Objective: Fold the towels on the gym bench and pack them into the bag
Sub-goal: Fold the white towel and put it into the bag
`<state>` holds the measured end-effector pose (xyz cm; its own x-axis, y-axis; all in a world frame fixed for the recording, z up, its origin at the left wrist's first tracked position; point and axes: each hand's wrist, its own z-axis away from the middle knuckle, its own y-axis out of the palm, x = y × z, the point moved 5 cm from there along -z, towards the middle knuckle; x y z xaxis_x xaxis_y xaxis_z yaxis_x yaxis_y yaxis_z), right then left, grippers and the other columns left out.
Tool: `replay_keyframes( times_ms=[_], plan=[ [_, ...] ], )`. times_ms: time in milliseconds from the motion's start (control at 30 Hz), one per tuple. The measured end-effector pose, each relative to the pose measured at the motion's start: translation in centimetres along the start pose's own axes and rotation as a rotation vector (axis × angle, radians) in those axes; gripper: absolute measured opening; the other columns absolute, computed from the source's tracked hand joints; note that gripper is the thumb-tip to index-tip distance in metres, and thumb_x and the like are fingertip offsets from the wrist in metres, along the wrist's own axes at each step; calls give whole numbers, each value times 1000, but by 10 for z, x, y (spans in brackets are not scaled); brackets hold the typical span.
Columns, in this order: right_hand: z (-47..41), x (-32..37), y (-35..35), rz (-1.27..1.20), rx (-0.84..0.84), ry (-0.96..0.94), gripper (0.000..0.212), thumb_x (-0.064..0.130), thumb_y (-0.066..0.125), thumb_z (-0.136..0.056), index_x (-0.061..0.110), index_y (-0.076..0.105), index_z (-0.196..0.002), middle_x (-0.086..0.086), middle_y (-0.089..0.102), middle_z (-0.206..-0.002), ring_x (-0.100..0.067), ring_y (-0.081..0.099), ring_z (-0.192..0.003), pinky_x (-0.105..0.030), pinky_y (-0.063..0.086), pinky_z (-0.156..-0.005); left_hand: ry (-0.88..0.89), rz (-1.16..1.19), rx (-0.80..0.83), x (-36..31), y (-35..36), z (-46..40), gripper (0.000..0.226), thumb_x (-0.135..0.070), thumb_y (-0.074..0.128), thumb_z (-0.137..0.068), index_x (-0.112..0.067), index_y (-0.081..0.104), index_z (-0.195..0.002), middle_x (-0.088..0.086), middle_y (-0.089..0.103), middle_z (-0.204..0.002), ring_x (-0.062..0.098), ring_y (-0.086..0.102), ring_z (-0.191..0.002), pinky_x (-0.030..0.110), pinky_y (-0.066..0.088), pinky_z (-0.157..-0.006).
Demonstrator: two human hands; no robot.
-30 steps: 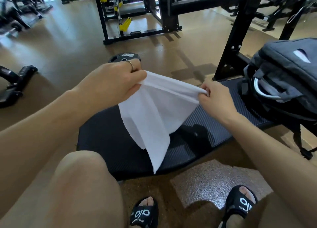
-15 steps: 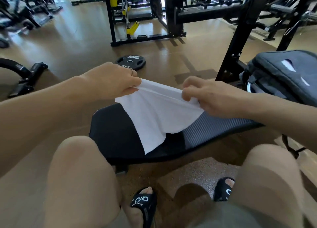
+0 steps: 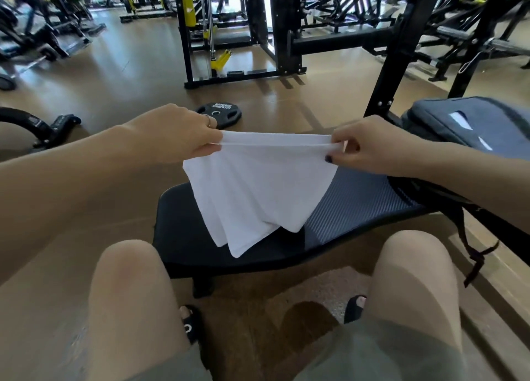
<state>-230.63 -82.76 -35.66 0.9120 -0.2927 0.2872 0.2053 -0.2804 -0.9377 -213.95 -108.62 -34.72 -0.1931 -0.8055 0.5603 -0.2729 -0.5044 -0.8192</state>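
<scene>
A white towel (image 3: 258,188) hangs doubled over in the air above the black gym bench (image 3: 183,231). My left hand (image 3: 177,135) pinches its top left corner. My right hand (image 3: 370,147) pinches the top right corner, so the top edge runs taut and level between them. The towel's lower corners hang down near the bench pad. A grey bag (image 3: 470,125) lies on the bench's right end, just behind my right forearm; its opening is not visible from here.
A black weight plate (image 3: 219,114) lies on the floor beyond the bench. A black rack upright (image 3: 390,73) rises beside the bag, with more gym machines behind. My knees and sandalled feet are in front of the bench.
My hands have drawn apart and straightened the towel's top edge, which sagged between them before. The towel now hangs in flatter layers. The view has tilted up slightly.
</scene>
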Motion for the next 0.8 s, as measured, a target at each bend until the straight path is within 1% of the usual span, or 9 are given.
replay_keyframes(
  times_ms=[100,133,200,267,367,500,567,667,800],
  plan=[
    [-8,-7,-12,-209,-176,163,22,25,73,-90,19,63,-71,4,66,-66,-4,63,-59,-17,46,-54,3,35,-18,9,3,-1,35,-41,31,-104,-19,56,-94,-4,55,-87,24,60,-69,32,40,-50],
    [-10,-9,-16,-238,-213,190,22,21,73,-89,18,62,-71,2,68,-66,-5,67,-61,-16,50,-54,1,53,-24,13,4,-1,34,-40,33,-104,-18,56,-93,-3,55,-87,24,60,-70,33,42,-52],
    [-14,-10,-21,-217,-226,213,18,17,74,-88,17,63,-74,0,69,-68,-9,70,-63,-28,60,-62,-2,86,-20,19,5,-1,34,-41,34,-104,-18,54,-91,-3,55,-88,24,59,-71,36,46,-56],
    [-18,-10,-25,-133,-201,215,13,16,73,-86,17,64,-78,-1,70,-69,-12,71,-62,-38,62,-64,3,111,-21,25,6,-1,39,-45,30,-106,-19,52,-87,-5,54,-87,22,57,-69,36,45,-58],
    [-23,-9,-30,-58,-198,210,12,19,72,-86,19,63,-78,-2,71,-70,-15,70,-62,-33,59,-61,24,89,-57,30,3,-1,46,-49,22,-105,-21,51,-85,-5,55,-86,20,55,-67,36,46,-56],
    [-28,-10,-34,-24,-228,167,22,33,68,-90,18,65,-74,0,63,-67,-19,59,-65,-31,43,-58,57,41,-82,29,3,2,48,-48,21,-104,-21,57,-89,-4,56,-89,20,59,-77,37,51,-55],
    [-30,-12,-35,-10,-222,142,25,34,66,-92,17,67,-73,1,62,-69,-20,58,-65,-33,44,-57,76,35,-78,27,5,4,50,-47,20,-105,-20,59,-90,-4,55,-90,20,60,-80,36,52,-57],
    [-32,-12,-34,-24,-228,129,24,29,70,-91,15,67,-71,3,61,-71,-19,58,-66,-34,47,-58,89,93,-81,27,5,4,49,-45,22,-106,-17,58,-88,-3,54,-91,20,58,-79,34,51,-63],
    [-34,-14,-34,11,-253,191,26,26,70,-90,14,66,-67,-4,61,-63,-21,56,-61,-30,39,-52,21,289,-72,32,2,3,46,-46,32,-104,-17,54,-75,-5,52,-86,14,46,-66,27,39,-65]
  ],
)
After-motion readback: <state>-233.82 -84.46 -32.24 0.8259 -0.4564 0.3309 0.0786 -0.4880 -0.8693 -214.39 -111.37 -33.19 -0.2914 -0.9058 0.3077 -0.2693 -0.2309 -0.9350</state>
